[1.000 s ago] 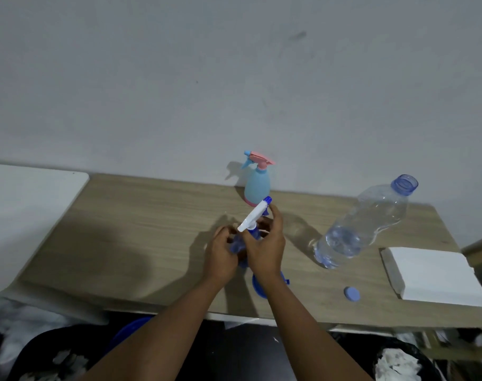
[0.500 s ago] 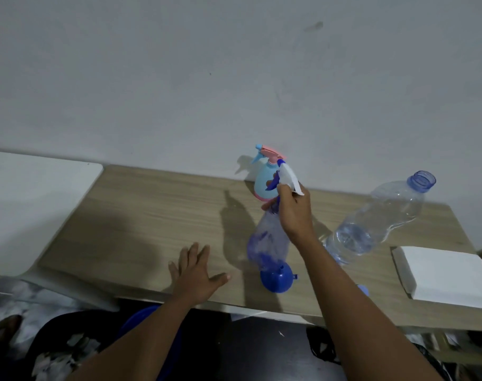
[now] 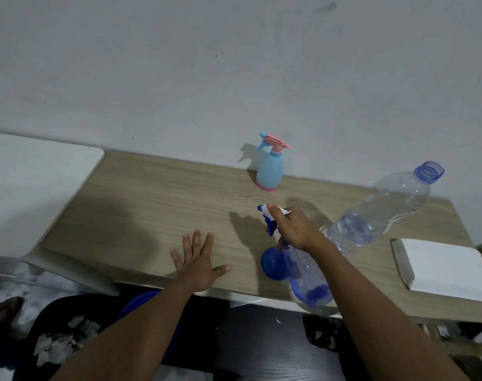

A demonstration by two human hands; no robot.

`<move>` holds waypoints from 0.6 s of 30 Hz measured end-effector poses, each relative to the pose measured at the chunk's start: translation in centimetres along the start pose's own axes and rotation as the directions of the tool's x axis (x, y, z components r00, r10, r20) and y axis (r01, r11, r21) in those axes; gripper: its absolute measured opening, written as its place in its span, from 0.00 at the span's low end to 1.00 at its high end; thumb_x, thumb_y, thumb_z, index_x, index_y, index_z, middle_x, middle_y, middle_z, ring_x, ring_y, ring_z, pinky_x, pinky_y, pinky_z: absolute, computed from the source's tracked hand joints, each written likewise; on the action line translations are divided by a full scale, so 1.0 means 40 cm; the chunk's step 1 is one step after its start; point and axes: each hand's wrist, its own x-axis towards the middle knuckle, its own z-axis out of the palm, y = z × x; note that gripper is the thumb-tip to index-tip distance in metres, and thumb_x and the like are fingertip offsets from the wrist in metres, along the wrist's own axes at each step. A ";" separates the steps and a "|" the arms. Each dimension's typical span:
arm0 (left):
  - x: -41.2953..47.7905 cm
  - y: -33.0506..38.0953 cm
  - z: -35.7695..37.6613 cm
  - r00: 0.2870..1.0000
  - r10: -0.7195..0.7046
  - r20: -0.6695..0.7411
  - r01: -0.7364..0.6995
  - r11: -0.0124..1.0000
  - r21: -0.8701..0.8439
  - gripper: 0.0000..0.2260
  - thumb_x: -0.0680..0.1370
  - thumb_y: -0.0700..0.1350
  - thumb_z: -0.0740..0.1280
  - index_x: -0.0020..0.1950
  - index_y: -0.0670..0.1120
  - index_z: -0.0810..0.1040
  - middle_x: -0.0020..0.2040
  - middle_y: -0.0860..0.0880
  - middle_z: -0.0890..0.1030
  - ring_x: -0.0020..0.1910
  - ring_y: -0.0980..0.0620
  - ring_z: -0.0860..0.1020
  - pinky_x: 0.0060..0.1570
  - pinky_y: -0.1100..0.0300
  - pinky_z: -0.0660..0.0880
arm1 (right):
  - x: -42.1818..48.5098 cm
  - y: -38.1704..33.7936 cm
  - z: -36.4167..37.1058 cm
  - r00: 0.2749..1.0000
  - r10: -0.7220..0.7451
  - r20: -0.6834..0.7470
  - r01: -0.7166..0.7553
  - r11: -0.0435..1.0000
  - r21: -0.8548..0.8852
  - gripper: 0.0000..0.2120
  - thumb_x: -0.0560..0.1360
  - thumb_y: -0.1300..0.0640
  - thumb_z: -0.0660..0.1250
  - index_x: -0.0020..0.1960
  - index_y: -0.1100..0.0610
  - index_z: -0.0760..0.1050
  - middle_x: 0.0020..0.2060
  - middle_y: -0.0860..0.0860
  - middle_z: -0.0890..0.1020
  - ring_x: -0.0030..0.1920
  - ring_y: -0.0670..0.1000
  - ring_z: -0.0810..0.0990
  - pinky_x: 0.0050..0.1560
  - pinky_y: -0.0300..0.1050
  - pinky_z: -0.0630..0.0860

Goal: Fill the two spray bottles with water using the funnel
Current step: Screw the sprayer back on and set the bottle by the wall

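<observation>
Right hand [image 3: 295,229] is curled round the top of the clear sprayer [image 3: 308,279], which leans toward the tabletop's [image 3: 152,204] front edge, just beside the funnel [image 3: 274,266]. Left hand [image 3: 198,262] lies flat on the tabletop, fingers spread, holding nothing. Blue sprayer [image 3: 270,171] stands at the wall. Suggest: stand it upright away from the edge, brace the body with the left hand, and seat the funnel before lifting the water bottle [image 3: 380,213].

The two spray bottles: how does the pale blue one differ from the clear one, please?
The pale blue bottle is opaque with a pink head; the clear bottle is see-through with a blue-and-white head. The pale blue bottle stands untouched by the wall; the right hand grips the clear bottle's head. Both have spray heads on.
</observation>
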 end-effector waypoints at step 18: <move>-0.004 -0.001 0.000 1.000 -0.005 0.017 0.005 1.000 0.001 0.49 0.71 0.75 0.59 0.79 0.58 0.32 0.77 0.50 0.26 0.75 0.45 0.25 0.70 0.35 0.28 | -0.080 0.080 -0.059 0.950 0.208 -0.233 -0.221 0.975 -0.032 0.32 0.81 0.36 0.53 0.36 0.62 0.73 0.24 0.59 0.76 0.27 0.61 0.83 0.32 0.49 0.79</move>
